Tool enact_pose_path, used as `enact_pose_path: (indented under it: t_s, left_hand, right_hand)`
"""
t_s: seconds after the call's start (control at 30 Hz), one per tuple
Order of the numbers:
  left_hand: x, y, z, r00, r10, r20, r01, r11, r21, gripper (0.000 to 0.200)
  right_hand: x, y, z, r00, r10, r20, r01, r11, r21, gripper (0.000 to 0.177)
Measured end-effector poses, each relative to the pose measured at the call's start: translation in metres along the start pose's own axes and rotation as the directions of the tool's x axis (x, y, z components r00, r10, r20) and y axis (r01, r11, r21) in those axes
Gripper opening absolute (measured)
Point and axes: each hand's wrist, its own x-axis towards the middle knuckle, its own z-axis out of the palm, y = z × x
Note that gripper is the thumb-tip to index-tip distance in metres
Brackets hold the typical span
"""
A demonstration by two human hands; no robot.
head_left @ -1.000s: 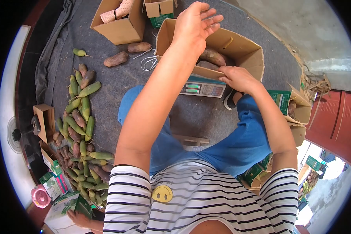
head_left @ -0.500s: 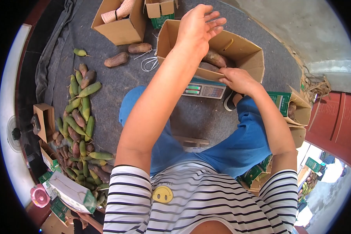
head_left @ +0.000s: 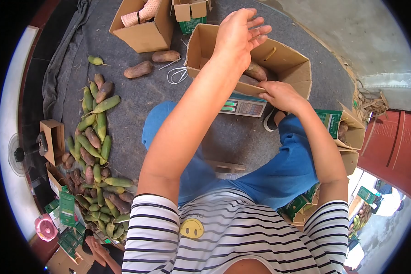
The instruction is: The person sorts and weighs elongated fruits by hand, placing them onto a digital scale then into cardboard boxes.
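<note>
My left hand [head_left: 244, 33] is raised over a long cardboard box [head_left: 293, 61], fingers apart and nothing in it. At the box's near edge, my right hand [head_left: 281, 95] has its fingers over the rim and its thumb outside. Inside the box lie reddish-brown radishes [head_left: 256, 71], partly hidden by the hands and the near wall. The box rests on a digital scale [head_left: 246, 108] whose green display shows below it. Two brown radishes [head_left: 138, 70] and a loop of white cord [head_left: 177, 76] lie on the floor left of the box.
A long pile of green and brown radishes [head_left: 100, 132] covers the left floor. Open cartons stand at the top [head_left: 153, 34], left [head_left: 54, 141] and right [head_left: 351, 132]. At bottom left are another person's hands [head_left: 98, 250] and a pink fan [head_left: 46, 227].
My left hand has shifted slightly right and down over the box. My right hand stays at the rim. At bottom left, the white and green carton has moved away from the other person's hands.
</note>
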Motion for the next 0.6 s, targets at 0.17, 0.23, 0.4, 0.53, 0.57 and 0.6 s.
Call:
enact_pose_path:
  t_s: [0.17, 0.23, 0.4, 0.53, 0.57, 0.6]
  left_hand:
    - [0.0002, -0.0016, 0.0001, 1.000, -0.006, 0.000, 0.006, 1.000, 0.001, 0.039]
    - [0.0001, -0.0024, 0.0012, 1.000, -0.017, -0.003, 0.017, 1.000, 0.003, 0.038]
    - [0.0001, -0.0021, 0.0021, 0.999, -0.036, 0.001, 0.036, 0.999, 0.004, 0.037]
    - [0.0000, 0.0026, -0.0009, 1.000, -0.019, 0.014, 0.019, 1.000, 0.020, 0.040]
    - [0.0005, 0.0031, -0.0032, 1.000, -0.017, 0.024, 0.017, 1.000, 0.019, 0.041]
    - [0.0005, 0.0043, -0.0048, 0.999, -0.014, 0.033, 0.013, 1.000, 0.018, 0.042]
  right_hand:
    - [-0.0005, 0.0000, -0.0001, 1.000, 0.000, -0.006, 0.000, 1.000, -0.001, 0.028]
    - [-0.0003, 0.0008, -0.0001, 1.000, 0.000, -0.007, 0.000, 1.000, -0.009, 0.027]
    - [0.0009, 0.0019, 0.0012, 1.000, -0.018, -0.009, 0.018, 0.999, -0.030, 0.023]
    - [-0.0025, 0.0011, 0.0022, 0.997, -0.044, -0.056, 0.045, 0.999, 0.013, 0.022]
    - [-0.0023, 0.0031, 0.0036, 0.998, -0.043, -0.053, 0.044, 0.999, 0.010, 0.022]
    - [-0.0011, 0.0053, 0.0056, 0.998, -0.045, -0.050, 0.045, 0.999, 0.009, 0.022]
